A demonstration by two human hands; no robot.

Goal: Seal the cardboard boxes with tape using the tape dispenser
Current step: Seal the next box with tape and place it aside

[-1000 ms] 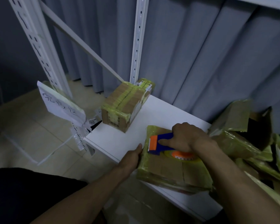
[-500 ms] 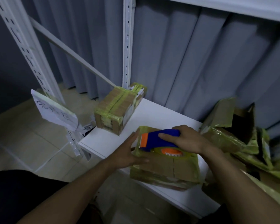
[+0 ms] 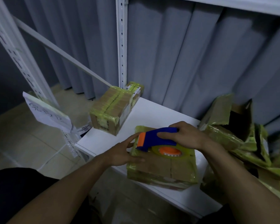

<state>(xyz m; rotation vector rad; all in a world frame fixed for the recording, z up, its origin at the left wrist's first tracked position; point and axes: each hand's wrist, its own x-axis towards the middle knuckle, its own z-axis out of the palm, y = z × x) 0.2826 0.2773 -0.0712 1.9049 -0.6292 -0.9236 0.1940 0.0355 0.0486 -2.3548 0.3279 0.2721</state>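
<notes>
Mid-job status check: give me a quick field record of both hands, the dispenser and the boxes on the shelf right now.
right hand: grips the tape dispenser from above
tape dispenser: blue, orange front, sits on top of the near box
left hand: fingers straight, rests on the near box's left edge by the orange front
near box: cardboard, yellowish tape on its edges, at the front of the shelf
far box: taped, back left corner, untouched
opened boxes: piled at the right
</notes>
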